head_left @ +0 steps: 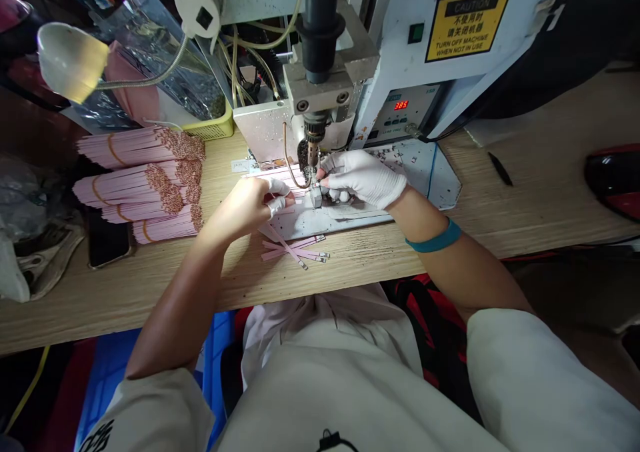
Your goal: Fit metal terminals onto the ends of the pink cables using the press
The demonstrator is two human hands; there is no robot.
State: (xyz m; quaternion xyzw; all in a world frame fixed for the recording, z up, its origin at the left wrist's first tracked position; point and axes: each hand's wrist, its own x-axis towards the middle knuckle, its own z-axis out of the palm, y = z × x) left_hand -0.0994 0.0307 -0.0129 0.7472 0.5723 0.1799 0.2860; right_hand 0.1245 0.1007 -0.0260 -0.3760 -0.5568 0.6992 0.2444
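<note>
My left hand (253, 202), with white finger cots on its fingertips, pinches pink flat wire strips (285, 175) lying on the machine's metal plate (350, 222). My right hand (365, 177) wears a white glove and its fingers are closed around a small part right under the machine's press head (314, 142). What that part is cannot be made out. A few finished pink strips (295, 249) lie on the wooden bench (350, 265) just in front of the plate.
Bundles of pink strips (145, 185) are stacked at the left, beside a black phone (107, 239). A gooseneck lamp (73, 59) hangs at upper left. A yellow caution label (467, 24) and red display (401, 105) are on the machine. A black pen (499, 169) lies at right.
</note>
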